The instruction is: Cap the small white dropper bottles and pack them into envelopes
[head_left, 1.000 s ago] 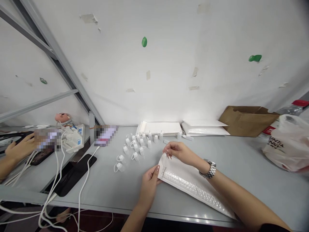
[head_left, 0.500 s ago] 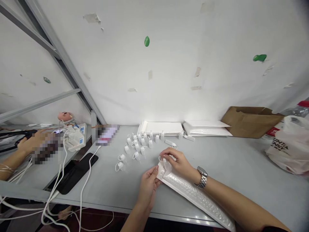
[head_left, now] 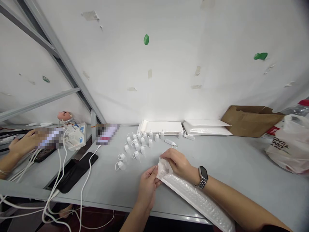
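A long white bubble mailer [head_left: 198,196] lies slantwise over the table's front edge, its upper end lifted. My left hand [head_left: 149,180] pinches the left corner of that end between thumb and fingers. At the mailer's mouth, my right hand [head_left: 175,161] curls over the opening with its fingertips down at the edge; a bit of a white loop shows beside them, and the rest of what it holds is hidden. Several small white bottles with looped caps [head_left: 136,145] stand left of and beyond my hands. One bottle [head_left: 170,142] lies on its side behind my right hand.
White mailers [head_left: 205,123] are stacked along the wall beside a brown paper box [head_left: 253,120]. A white plastic bag [head_left: 289,145] sits at the right. Phones, including a black one [head_left: 78,172], and white cables lie left. Another person's hand [head_left: 23,143] is at far left.
My right hand has turned and lowered over the mailer's mouth, so the small white bottle at its fingertips is now mostly hidden. At far left, the other person's hand has shifted left.
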A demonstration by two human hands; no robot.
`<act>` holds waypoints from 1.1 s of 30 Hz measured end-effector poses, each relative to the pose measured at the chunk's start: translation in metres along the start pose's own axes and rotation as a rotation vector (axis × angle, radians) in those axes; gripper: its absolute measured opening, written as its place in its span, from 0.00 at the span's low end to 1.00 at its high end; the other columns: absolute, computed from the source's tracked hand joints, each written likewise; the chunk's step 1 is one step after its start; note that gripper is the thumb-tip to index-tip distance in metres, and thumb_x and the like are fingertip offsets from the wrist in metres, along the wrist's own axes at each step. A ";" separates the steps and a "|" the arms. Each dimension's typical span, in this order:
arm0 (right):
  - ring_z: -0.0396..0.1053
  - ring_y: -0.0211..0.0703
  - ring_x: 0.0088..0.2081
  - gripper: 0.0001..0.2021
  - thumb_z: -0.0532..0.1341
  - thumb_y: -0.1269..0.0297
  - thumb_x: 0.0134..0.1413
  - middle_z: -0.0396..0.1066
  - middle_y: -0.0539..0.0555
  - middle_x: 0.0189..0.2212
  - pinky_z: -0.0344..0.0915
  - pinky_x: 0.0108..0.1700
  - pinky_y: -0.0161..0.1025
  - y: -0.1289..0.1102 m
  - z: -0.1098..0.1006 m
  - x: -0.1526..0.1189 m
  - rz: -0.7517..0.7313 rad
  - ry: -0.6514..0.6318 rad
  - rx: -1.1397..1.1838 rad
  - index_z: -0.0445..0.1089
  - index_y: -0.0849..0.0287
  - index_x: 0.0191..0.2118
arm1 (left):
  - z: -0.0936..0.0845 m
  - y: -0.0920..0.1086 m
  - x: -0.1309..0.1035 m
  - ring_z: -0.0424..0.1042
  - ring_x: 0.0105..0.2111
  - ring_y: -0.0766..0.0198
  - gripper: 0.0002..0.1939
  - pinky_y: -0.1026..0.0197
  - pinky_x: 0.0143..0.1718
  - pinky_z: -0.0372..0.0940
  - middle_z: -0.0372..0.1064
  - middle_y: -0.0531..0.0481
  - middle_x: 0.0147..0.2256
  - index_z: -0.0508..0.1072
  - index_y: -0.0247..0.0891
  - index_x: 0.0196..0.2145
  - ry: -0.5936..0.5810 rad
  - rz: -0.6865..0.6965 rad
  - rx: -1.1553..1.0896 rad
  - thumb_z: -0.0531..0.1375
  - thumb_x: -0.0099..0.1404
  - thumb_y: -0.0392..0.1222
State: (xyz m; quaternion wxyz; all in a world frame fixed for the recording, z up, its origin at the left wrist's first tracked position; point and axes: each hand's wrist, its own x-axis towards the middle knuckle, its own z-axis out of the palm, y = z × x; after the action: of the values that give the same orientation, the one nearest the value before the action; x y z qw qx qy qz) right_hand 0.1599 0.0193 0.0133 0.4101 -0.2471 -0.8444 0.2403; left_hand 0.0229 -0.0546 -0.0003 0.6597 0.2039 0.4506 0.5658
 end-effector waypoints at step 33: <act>0.68 0.40 0.28 0.12 0.51 0.80 0.52 0.72 0.52 0.25 0.63 0.31 0.36 -0.010 -0.018 0.015 0.236 -0.426 -0.004 0.68 0.58 0.29 | 0.000 -0.006 0.000 0.74 0.25 0.63 0.39 0.63 0.27 0.67 0.76 0.46 0.27 0.64 0.29 0.55 0.138 -0.019 0.085 0.68 0.48 0.47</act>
State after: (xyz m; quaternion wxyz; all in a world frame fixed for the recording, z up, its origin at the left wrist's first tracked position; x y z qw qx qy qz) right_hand 0.1642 0.0242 0.0382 0.1914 -0.2886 -0.8777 0.3312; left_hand 0.0264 -0.0559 -0.0046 0.6231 0.1881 0.5206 0.5526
